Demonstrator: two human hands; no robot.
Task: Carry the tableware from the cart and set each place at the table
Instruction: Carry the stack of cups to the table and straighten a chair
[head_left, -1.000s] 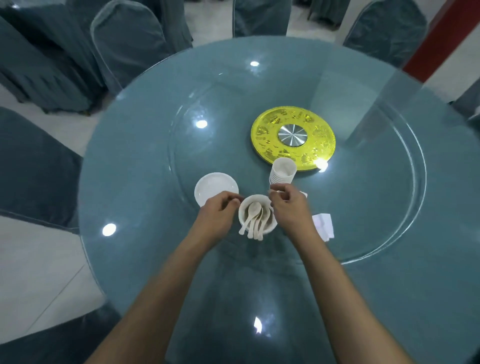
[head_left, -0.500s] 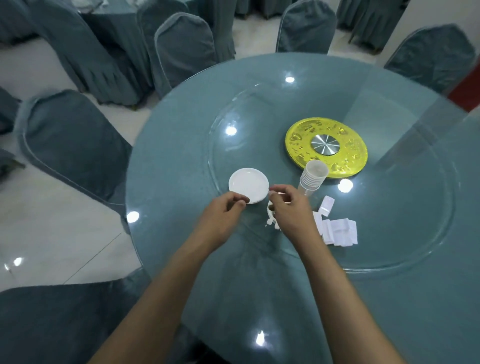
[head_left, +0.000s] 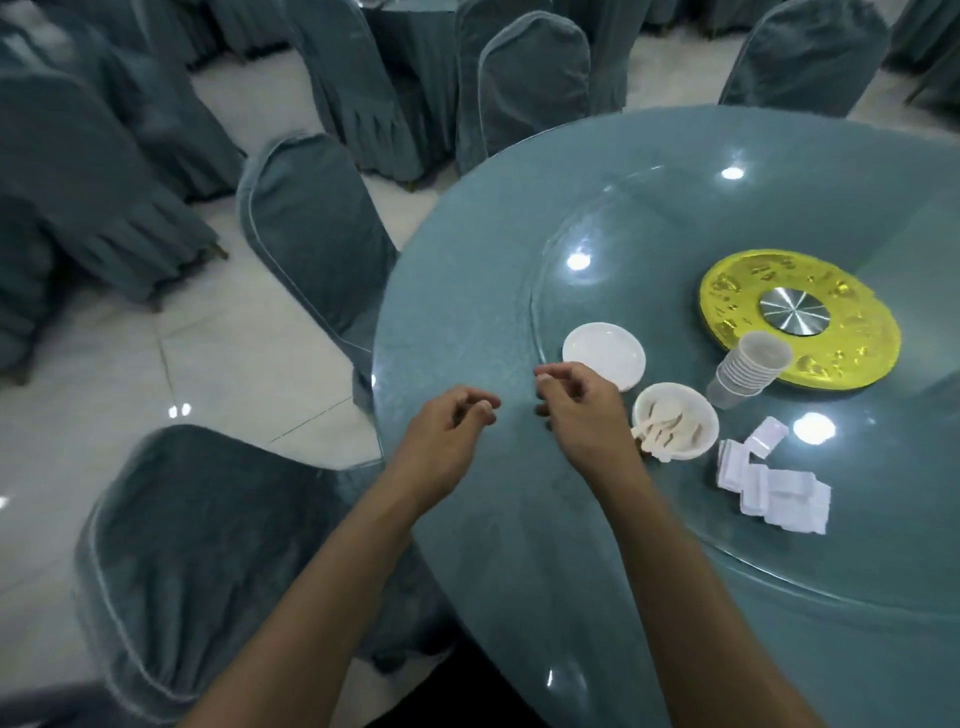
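Hands hover over the table (head_left: 467, 322): left hand (head_left: 441, 441) loosely curled, empty; right hand (head_left: 587, 415) with fingertips drawn together (any pinch unclear), just beside the spoon bowl (head_left: 709, 415), saucer (head_left: 605, 353) and stacked cups (head_left: 748, 371).

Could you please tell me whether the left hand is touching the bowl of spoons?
Apart. In the head view the right hand and bare tabletop lie between the left hand and the bowl of spoons.

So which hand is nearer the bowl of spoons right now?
Right. The right hand is just left of the bowl of spoons, close to its rim. The left hand is farther left, beyond the right hand.
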